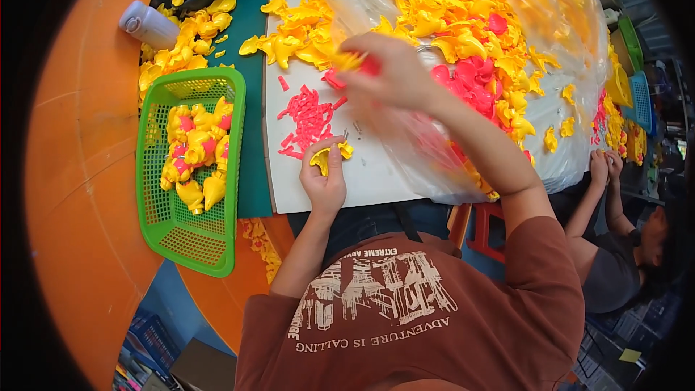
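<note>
My left hand (324, 187) is closed around a yellow plastic shell piece (321, 162) at the near edge of the white tabletop (376, 181). Farther off, my right hand (394, 69), smeared by motion, is raised over the table with a yellow-and-red plastic piece (350, 61) at its fingers. Between the two hands lies a heap of small pink-red plastic parts (308, 117). A few thin metal pins (356, 129) lie just beyond my left hand. Loose yellow shells (300, 29) are piled past the pink parts.
At left, a green basket (190, 242) holds several assembled yellow-and-red figures (195, 146). A pale bottle (149, 24) stands behind it among yellow pieces. A clear plastic bag (427, 152) spreads rightward with yellow and red shells (463, 18). Another person (615, 261) works at far right.
</note>
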The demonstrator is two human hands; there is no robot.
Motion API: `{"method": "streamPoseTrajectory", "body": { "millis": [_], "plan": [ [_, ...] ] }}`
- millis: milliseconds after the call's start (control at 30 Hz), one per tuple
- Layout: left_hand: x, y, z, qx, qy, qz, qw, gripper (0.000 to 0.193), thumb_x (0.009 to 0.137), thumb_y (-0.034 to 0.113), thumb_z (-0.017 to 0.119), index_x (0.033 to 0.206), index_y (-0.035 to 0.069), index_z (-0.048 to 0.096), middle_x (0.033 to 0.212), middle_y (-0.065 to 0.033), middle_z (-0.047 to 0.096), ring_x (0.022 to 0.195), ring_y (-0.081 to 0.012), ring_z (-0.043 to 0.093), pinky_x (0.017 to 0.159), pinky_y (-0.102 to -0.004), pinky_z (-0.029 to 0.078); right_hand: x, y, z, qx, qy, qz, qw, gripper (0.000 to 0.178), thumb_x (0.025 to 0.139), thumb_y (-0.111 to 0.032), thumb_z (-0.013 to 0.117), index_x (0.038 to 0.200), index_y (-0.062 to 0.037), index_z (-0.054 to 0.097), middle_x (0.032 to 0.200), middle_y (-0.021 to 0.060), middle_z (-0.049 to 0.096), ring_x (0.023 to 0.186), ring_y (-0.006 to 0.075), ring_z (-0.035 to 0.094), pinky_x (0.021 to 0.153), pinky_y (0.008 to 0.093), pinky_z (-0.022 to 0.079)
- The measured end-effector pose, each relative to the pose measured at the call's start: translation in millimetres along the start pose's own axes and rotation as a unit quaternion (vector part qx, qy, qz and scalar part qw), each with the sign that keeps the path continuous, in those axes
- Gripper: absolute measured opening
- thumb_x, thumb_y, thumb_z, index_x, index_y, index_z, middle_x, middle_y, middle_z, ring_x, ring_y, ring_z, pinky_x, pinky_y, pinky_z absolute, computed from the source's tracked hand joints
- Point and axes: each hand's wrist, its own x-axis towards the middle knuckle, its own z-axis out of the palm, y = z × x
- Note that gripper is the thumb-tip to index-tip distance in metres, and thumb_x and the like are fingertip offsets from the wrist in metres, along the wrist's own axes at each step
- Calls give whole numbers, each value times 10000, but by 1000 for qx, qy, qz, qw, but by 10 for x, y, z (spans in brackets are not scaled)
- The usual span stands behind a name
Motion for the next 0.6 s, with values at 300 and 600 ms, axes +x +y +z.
{"method": "streamPoseTrajectory", "body": {
  "millis": [300,600],
  "plan": [
    [-18,4,-66,-25,12,-24,999,125,934,70,501,1018,-19,522,1002,-126,619,881,-142,588,789,-255,485,162,5,539,-187,5,-23,982,302,803,-263,623,1030,-65,597,1001,136,604,899,328,604,750,394,499],
    [-5,-17,-20,-18,0,-12,1000,120,933,77,506,1007,-15,527,981,-123,624,869,-141,593,770,-256,494,-250,999,-344,-248,-95,219,939,151,749,-112,572,852,-26,641,887,178,630,809,352,604,718,422,491]
  ]
}}
